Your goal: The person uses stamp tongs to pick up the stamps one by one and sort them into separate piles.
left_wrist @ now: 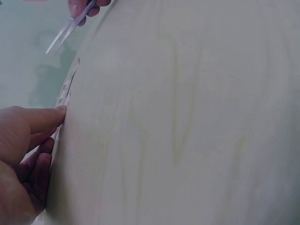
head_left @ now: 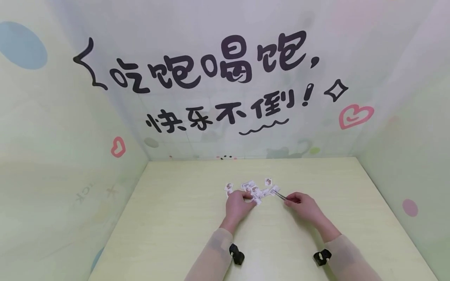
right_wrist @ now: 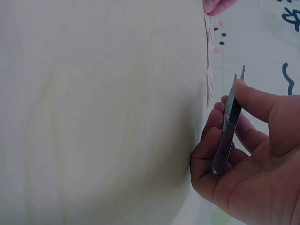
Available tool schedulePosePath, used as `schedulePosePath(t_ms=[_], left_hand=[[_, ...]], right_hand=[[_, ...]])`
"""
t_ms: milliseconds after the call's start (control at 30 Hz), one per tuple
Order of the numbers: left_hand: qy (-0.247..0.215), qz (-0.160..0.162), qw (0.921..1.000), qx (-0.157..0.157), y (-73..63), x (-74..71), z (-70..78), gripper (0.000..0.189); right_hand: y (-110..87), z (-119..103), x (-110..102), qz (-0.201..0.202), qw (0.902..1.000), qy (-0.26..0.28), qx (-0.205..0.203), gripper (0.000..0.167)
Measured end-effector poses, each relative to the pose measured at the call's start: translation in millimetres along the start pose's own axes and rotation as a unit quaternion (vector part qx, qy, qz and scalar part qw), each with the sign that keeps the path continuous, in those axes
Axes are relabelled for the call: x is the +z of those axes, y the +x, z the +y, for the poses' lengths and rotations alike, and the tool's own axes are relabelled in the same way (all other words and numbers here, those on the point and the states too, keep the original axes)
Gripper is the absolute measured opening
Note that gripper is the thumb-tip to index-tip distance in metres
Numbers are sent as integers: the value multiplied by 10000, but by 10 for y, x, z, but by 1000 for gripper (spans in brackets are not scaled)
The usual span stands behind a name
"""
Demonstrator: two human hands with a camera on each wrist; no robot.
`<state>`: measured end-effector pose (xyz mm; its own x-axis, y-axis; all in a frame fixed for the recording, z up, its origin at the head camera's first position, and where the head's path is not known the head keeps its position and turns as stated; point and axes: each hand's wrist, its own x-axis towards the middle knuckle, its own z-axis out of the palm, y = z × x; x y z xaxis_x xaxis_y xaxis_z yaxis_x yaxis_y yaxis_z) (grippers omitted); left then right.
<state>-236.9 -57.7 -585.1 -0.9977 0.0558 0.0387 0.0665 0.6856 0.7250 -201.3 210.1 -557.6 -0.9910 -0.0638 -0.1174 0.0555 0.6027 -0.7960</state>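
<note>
Small white paper pieces with printed figures (head_left: 255,191) lie in a loose cluster toward the far side of the table (head_left: 168,222). My left hand (head_left: 238,206) is low at the cluster's near left edge, its fingertips touching the pieces. In the left wrist view, its extended digit (left_wrist: 47,117) reaches the edge-on strip of paper while the others bend beneath. My right hand (head_left: 305,207) holds metal tweezers (right_wrist: 227,131) between thumb and fingers. Their slightly parted tips point left and overlap a piece at the cluster's right side in the head view.
Single pieces lie around the cluster, one behind it (head_left: 268,182) and one to its left (head_left: 229,186). A printed back wall (head_left: 211,144) rises behind the table, with side walls at left and right. Black devices (head_left: 237,254) sit on both wrists.
</note>
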Motion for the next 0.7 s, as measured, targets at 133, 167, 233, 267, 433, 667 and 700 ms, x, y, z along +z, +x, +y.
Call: schedulePosePath(t_ms=[133, 167, 233, 267, 433, 667, 700], left_hand=[[3, -19, 10000, -28, 4, -7, 8, 17], [0, -23, 10000, -22, 6, -9, 7, 17], [15, -19, 10000, 0, 9, -10, 1, 17], [18, -28, 10000, -3, 13, -9, -1, 17], [-3, -30, 10000, 22, 17, -18, 5, 16], [13, -19, 9999, 101, 18, -23, 10, 17], [18, -21, 10000, 96, 19, -21, 9, 17]], right_hand=[[3, -69, 121, -118, 9996, -258, -43, 19], [1, -89, 142, -123, 9995, -302, -32, 18], [-5, -125, 177, -124, 9993, -357, -16, 16], [-9, -143, 188, -130, 9992, -382, -26, 16], [-12, -189, 243, -143, 9989, -452, -32, 14], [-12, -214, 297, -179, 9985, -497, -172, 13], [-14, -219, 304, -202, 9984, -497, -174, 13]])
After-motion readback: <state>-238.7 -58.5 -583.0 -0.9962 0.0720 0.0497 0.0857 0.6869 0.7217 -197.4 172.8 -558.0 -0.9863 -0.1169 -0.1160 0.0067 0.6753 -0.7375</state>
